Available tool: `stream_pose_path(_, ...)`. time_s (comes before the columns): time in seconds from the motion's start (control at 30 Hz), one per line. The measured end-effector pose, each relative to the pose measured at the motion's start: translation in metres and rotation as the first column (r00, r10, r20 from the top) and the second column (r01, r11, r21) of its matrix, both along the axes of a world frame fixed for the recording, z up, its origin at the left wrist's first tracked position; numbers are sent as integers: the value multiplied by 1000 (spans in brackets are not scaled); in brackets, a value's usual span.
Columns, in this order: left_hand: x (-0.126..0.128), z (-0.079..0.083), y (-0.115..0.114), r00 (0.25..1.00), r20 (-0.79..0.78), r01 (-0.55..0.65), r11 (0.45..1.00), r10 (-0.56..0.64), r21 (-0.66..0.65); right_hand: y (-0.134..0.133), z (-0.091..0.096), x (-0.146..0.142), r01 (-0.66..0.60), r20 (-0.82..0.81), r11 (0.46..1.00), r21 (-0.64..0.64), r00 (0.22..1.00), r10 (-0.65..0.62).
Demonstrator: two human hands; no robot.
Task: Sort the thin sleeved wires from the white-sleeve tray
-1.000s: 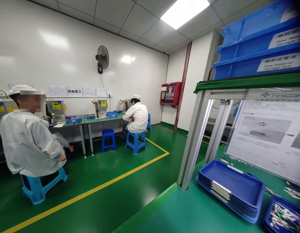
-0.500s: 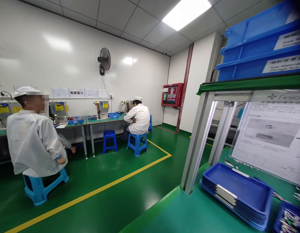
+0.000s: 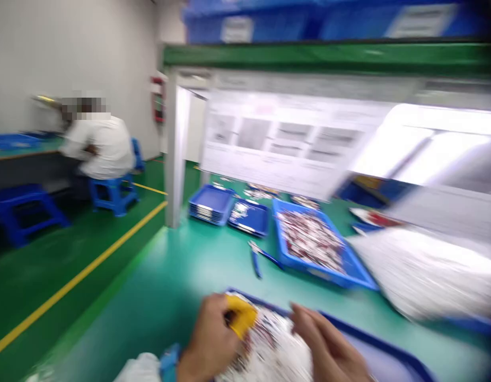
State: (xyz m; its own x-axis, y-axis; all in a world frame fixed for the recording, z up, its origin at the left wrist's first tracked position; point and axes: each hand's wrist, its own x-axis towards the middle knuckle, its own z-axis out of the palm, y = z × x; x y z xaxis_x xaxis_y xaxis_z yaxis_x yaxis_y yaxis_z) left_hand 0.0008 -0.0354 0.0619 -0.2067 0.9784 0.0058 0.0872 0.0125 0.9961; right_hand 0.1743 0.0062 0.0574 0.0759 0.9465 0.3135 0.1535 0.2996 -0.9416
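The picture is smeared by head motion. My left hand is at the bottom centre, over a blue tray heaped with small whitish parts. A yellow cot covers one of its fingers, and the fingers curl down into the parts. My right hand lies next to it on the same heap, fingers pointing left. What either hand holds is blurred.
On the green bench stand a stack of blue trays, a tray of small parts and blue-handled tweezers. A hanging instruction sheet is behind. A seated person in white works at left.
The view has swung right and down, from the room with the seated workers to my own bench. Both my hands and the tray of parts have come into view.
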Motion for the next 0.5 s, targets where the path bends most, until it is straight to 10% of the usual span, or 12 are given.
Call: stream_pose_path(0.5, 9, -18, 16, 958, -281, 72, 994, -47, 80, -7, 8, 1, -256, -290, 962, -93, 932, 220)
